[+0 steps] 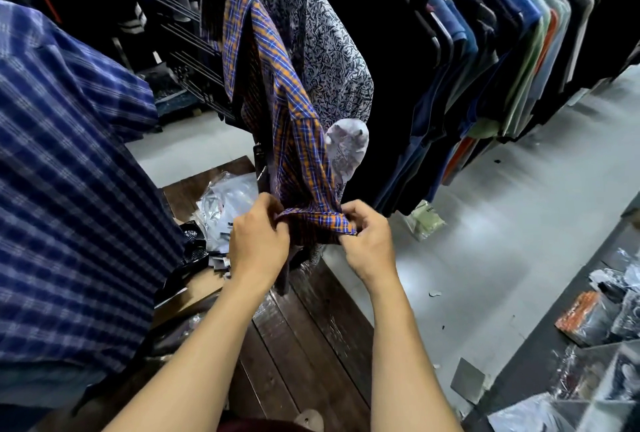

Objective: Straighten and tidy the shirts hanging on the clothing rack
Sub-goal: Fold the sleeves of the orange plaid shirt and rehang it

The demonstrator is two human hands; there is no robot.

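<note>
Both hands are on the cloth now: my left hand [258, 244] and right hand [369, 244] each pinch the lower edge [318, 220] of the orange-and-blue plaid shirt [277, 85], fingers curled into the fabric and the edge stretched between them. The shirt hangs from up high at the top of the view, right against a grey leaf-print shirt [329, 50], with the long row of hanging shirts [519, 50] running away to the right. I can't tell whether I'm gripping a hem or the end of a sleeve, because the cloth is bunched and twisted above my fingers. As I read it, the job right here is to take out that twist. I'd draw the edge level, keep both pinches even, and pull gently downward so the panel falls flat rather than yanking it off its hanger. I should watch the leaf-print neighbour, whose pale inside flap [348, 144] sits just beside the plaid and could get dragged along. Below my wrists are the dark wooden bench [311, 327] and its plastic packets [228, 203], so I'd keep the fabric clear of them.
</note>
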